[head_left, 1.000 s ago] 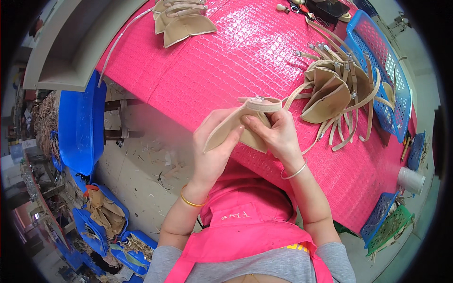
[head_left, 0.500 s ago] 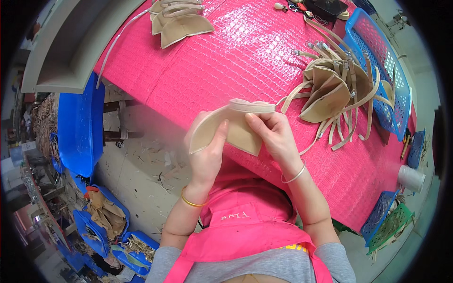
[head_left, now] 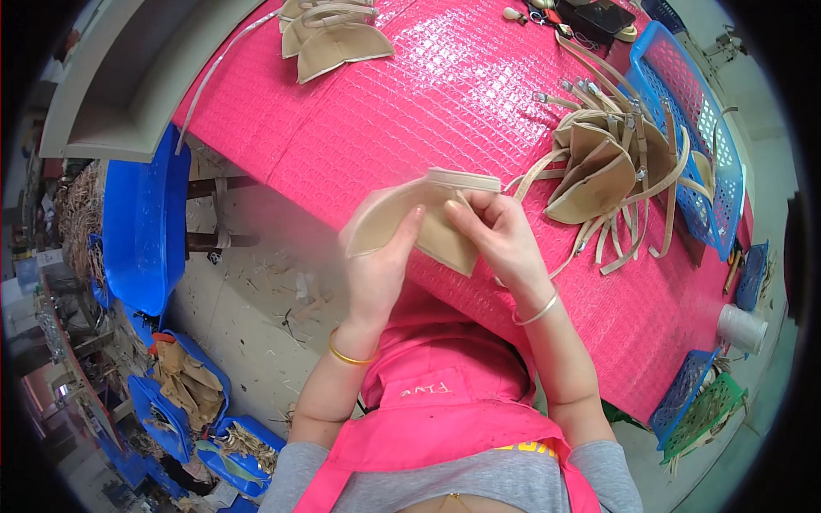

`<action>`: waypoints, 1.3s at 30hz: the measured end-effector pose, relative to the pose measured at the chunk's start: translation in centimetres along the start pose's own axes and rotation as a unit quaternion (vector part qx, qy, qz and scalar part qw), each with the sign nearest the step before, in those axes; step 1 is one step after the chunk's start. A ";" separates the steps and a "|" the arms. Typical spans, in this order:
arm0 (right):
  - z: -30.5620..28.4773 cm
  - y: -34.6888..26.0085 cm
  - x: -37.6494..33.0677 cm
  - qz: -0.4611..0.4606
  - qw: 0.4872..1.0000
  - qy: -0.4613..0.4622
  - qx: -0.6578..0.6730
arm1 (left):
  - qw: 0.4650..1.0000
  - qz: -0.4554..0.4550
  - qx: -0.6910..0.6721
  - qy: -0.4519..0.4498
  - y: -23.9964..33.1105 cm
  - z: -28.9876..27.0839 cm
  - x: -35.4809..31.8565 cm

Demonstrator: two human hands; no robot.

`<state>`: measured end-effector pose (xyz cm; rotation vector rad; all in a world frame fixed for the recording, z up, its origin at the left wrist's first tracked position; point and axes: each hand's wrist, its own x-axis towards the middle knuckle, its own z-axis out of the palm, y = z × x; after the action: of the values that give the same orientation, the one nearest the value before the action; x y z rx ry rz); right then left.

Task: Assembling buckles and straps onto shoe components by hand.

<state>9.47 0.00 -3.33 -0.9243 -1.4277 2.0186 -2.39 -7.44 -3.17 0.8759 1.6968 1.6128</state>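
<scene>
Over the near edge of the table I hold up a beige sandal upper, a curved heel piece with a pale band along its top edge. My left hand is closed on its left part, thumb flat on the inner face and fingers hidden behind. My right hand pinches the right part just below the band, thumb in front and fingers curled behind. To the right of that hand lies a pile of similar beige sandal uppers with thin buckled straps. Several more uppers rest in a row at the far left.
A shiny pink cover spreads over the table. Beyond the pile stands a blue perforated basket; a phone lies at the far right. A thread spool sits at the right edge. On the left are a grey shelf and blue bin.
The held upper has tilted slightly, and its top band now sticks out straighter to the right. Both hands keep their hold with small shifts of the thumbs and fingers. The view has shifted a little.
</scene>
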 end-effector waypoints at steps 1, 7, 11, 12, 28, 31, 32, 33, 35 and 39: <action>0.3 0.2 0.1 0.000 1.000 -0.001 -0.001 | 1.000 0.014 0.000 0.018 -0.2 0.2 0.0; 1.5 3.2 -0.8 -0.014 0.992 0.100 -0.081 | 0.991 0.069 -0.004 0.114 -2.7 1.6 -0.1; 1.6 3.9 -1.0 -0.105 0.956 0.135 -0.238 | 0.984 0.102 0.031 0.141 -3.1 1.6 -0.1; 1.7 3.3 -1.2 -0.022 0.988 0.117 -0.098 | 0.984 0.102 0.030 0.143 -3.2 1.5 0.0; 2.2 4.0 -3.8 -0.229 0.820 0.105 -0.513 | 0.904 0.197 0.368 0.090 -4.6 -0.8 0.6; 2.8 4.9 -3.6 -0.136 0.764 0.029 -0.630 | 0.900 0.206 0.377 0.070 -4.7 -1.6 0.6; 2.8 5.1 -3.6 -0.135 0.764 0.029 -0.630 | 0.895 0.219 0.383 0.064 -4.9 -1.9 0.7; 2.8 5.0 -3.6 -0.144 0.750 0.019 -0.645 | 0.895 0.217 0.384 0.067 -5.0 -1.8 0.7; 2.9 5.2 -3.9 -0.154 0.735 0.005 -0.661 | 0.905 0.195 0.370 0.072 -5.5 -1.8 0.6; 3.4 4.9 -3.2 -0.151 0.747 0.010 -0.647 | 0.909 0.205 0.359 0.055 -5.7 -2.1 0.5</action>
<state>8.90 -5.94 -6.41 -1.0227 -2.7456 0.5189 -4.62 -8.44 -8.72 1.6086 2.3597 1.2782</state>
